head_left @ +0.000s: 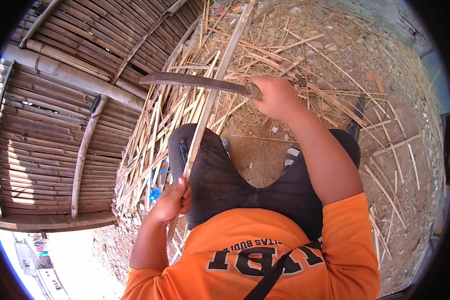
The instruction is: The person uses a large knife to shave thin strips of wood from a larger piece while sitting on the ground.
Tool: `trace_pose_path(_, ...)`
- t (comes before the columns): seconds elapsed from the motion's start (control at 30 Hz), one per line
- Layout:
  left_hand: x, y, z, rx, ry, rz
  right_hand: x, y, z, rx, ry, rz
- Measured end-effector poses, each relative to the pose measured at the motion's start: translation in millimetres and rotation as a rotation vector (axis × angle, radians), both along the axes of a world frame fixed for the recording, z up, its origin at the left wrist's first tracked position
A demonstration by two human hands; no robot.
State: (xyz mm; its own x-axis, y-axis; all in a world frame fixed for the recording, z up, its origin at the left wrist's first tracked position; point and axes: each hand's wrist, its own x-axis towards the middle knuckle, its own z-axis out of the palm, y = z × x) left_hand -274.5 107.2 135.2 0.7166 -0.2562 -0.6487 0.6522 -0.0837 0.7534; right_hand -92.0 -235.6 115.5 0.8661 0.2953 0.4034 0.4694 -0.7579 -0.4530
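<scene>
1. My right hand [276,97] is wrapped tight around the end of a big knife [195,81]. The knife points left.
2. My left hand [174,202] is clamped on a long, thin stick [205,117]. The stick slants by my left leg [183,136], and its far end goes past the knife.
3. The knife crosses the stick, well apart from my left hand. I cannot tell if it bites in.
4. I think this is the trimming step.
5. The next move seems to call for a firm left hand and a careful push of the knife, away from my leg.
6. More sticks [152,135] lie heaped on the left.
</scene>
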Motion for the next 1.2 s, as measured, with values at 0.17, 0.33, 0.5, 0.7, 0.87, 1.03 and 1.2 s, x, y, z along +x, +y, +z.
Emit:
trace_pose_path(0.17,20,-17,17,0.078,-0.051,-0.042,-13,6,16,-0.065,0.053,0.099)
trace_pose_path(0.33,46,-27,25,0.196,-0.143,-0.105,-3,-4,4,0.357,0.153,0.026)
trace_pose_path(0.5,81,-44,46,0.701,-0.484,-0.351,-2,7,5,0.994,0.472,0.131)
trace_pose_path(0.7,117,-65,77,0.904,-0.543,-0.48,7,17,8,1.424,0.448,0.1)
trace_pose_path(0.87,84,-73,74,0.953,-1.58,-0.124,28,1,1,1.676,0.281,-0.118)
trace_pose_path(1.03,20,-72,42,0.266,-1.04,-0.468,50,-10,-10,1.869,0.215,-0.263)
trace_pose_path(1.2,23,-36,-13,0.148,-0.767,-0.064,63,-14,-14,2.058,0.339,-0.314)
